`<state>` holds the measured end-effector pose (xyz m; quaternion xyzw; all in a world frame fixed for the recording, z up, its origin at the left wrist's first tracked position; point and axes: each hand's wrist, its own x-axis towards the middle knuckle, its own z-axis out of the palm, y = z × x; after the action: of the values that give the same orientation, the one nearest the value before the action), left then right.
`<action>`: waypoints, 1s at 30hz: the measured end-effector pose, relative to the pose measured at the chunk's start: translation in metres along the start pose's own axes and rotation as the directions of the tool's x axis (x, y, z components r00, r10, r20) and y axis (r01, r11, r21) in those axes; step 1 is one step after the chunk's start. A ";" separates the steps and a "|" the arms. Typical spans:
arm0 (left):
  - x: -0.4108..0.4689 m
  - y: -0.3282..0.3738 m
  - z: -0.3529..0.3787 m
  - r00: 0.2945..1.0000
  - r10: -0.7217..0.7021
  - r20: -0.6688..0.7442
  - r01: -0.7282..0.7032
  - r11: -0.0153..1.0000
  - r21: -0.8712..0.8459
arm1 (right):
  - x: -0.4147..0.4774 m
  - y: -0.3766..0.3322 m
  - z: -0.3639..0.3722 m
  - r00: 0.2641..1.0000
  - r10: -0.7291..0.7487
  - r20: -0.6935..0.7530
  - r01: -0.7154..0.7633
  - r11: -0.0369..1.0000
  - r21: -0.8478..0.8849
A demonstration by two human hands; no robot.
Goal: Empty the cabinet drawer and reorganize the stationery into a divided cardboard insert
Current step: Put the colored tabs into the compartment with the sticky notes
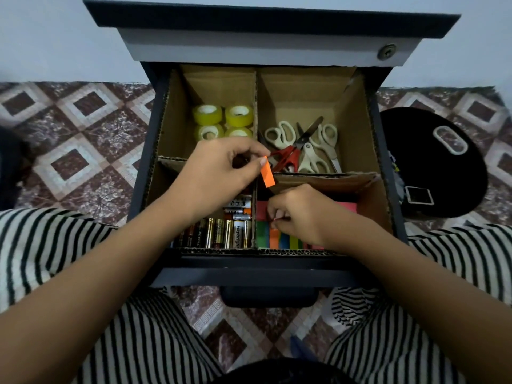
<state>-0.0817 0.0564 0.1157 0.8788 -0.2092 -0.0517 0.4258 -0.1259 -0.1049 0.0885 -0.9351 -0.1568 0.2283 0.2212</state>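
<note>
Orange flag: a small orange sticky flag (268, 176) hangs from the left hand (221, 170), above the divider between the near compartments of the cardboard insert (166, 120).
Left grip: closed on the flag's top end, thumb and forefinger pinching it; the rest of the strip dangles free.
Right grip: the right hand (302, 214) is curled down in the near-right compartment with fingertips pressed together on the sticky flags (279, 239); whether it has one lifted cannot be told.
Handling: the flag looks near weightless, thin and floppy. It would likely curl, crease or cling to skin, so a light pinch at the very end suits it best.
Where to hold: judged best by the plain end, leaving any tacky end free to press down.
Flag stack: coloured strips lie side by side on pink notes (346, 209), near-right.
Batteries: batteries (221, 231) fill the near-left compartment; hard, dense, prone to roll.
Tape: four tape rolls (223, 121) sit far-left.
Scissors: several scissors (302, 148) lie far-right, piled; safest lifted by the handles.
Drawer: the drawer (249, 275) stands open with the insert inside.
</note>
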 end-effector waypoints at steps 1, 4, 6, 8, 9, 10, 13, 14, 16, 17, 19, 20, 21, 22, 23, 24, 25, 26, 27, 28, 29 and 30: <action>0.000 0.000 0.000 1.000 -0.001 0.004 0.001 1.000 -0.003 | -0.001 -0.001 -0.004 1.000 0.007 -0.011 -0.007 1.000 0.016; 0.000 0.000 0.000 1.000 -0.006 0.011 0.006 1.000 -0.019 | -0.009 -0.002 -0.022 0.997 0.064 -0.054 -0.061 0.996 0.064; 0.000 0.000 0.000 0.999 -0.021 0.024 0.022 0.999 -0.040 | -0.017 -0.001 -0.035 0.988 0.137 -0.067 -0.122 0.973 0.197; 0.000 0.001 0.000 0.998 -0.041 0.045 0.044 0.997 -0.068 | -0.021 0.001 -0.042 0.979 0.167 -0.119 -0.126 0.947 0.295; 0.000 0.001 0.000 0.997 -0.050 0.057 0.055 0.995 -0.086 | -0.022 0.002 -0.044 0.973 0.176 -0.147 -0.118 0.935 0.335; 0.000 0.002 0.001 0.996 -0.058 0.072 0.065 0.992 -0.106 | -0.022 0.003 -0.045 0.969 0.185 -0.166 -0.109 0.916 0.386; 0.001 0.003 0.001 0.989 -0.085 0.123 0.107 0.976 -0.191 | -0.023 0.003 -0.047 0.963 0.210 -0.168 -0.089 0.837 0.539; 0.001 0.004 0.001 0.987 -0.097 0.131 0.125 0.966 -0.225 | -0.024 0.002 -0.047 0.963 0.215 -0.163 -0.085 0.813 0.576; 0.002 0.005 0.001 0.983 -0.123 0.132 0.157 0.945 -0.287 | -0.025 0.001 -0.047 0.963 0.221 -0.152 -0.074 0.762 0.643; 0.002 0.006 0.001 0.982 -0.134 0.133 0.170 0.935 -0.311 | -0.026 0.001 -0.047 0.963 0.225 -0.150 -0.065 0.730 0.681; 0.003 0.006 0.001 0.980 -0.147 0.137 0.185 0.923 -0.338 | -0.025 0.002 -0.045 0.956 0.245 -0.163 -0.045 0.671 0.740; 0.003 0.006 0.000 0.980 -0.144 0.138 0.183 0.924 -0.336 | -0.024 0.002 -0.043 0.947 0.263 -0.185 -0.033 0.652 0.758; 0.003 0.005 0.000 0.981 -0.135 0.141 0.174 0.932 -0.318 | -0.022 0.003 -0.043 0.935 0.285 -0.210 -0.021 0.637 0.771; 0.003 0.004 0.000 0.981 -0.120 0.152 0.160 0.945 -0.285 | -0.021 0.003 -0.042 0.922 0.307 -0.235 -0.009 0.625 0.780; 0.002 0.003 0.000 0.980 -0.108 0.166 0.147 0.959 -0.241 | -0.021 0.003 -0.042 0.912 0.321 -0.257 0.005 0.617 0.787; 0.001 0.002 0.001 0.979 -0.100 0.175 0.134 0.972 -0.194 | -0.021 0.003 -0.042 0.906 0.324 -0.271 0.016 0.615 0.788; 0.000 0.001 0.001 0.980 -0.092 0.178 0.119 0.982 -0.149 | -0.021 0.003 -0.044 0.907 0.318 -0.275 0.020 0.622 0.782; 0.000 0.000 0.002 0.981 -0.081 0.177 0.101 0.989 -0.107 | -0.023 0.003 -0.045 0.915 0.300 -0.271 0.017 0.641 0.767; -0.001 0.000 0.003 0.983 -0.068 0.171 0.082 0.994 -0.071 | -0.024 0.002 -0.046 0.927 0.272 -0.260 0.010 0.672 0.740; -0.001 -0.001 0.003 0.985 -0.054 0.163 0.061 0.997 -0.044 | -0.026 0.002 -0.047 0.939 0.240 -0.247 0.003 0.712 0.702; -0.001 -0.001 0.003 0.988 -0.040 0.151 0.045 0.999 -0.024 | -0.027 0.001 -0.048 0.949 0.209 -0.235 -0.003 0.753 0.658; -0.001 -0.001 0.002 0.990 -0.024 0.136 0.026 1.000 -0.006 | -0.029 0.001 -0.049 0.957 0.184 -0.226 -0.009 0.792 0.610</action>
<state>-0.0831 0.0557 0.1137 0.8740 -0.2264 -0.1176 0.4135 -0.1255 -0.1335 0.1377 -0.8448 0.0045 0.1460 0.5147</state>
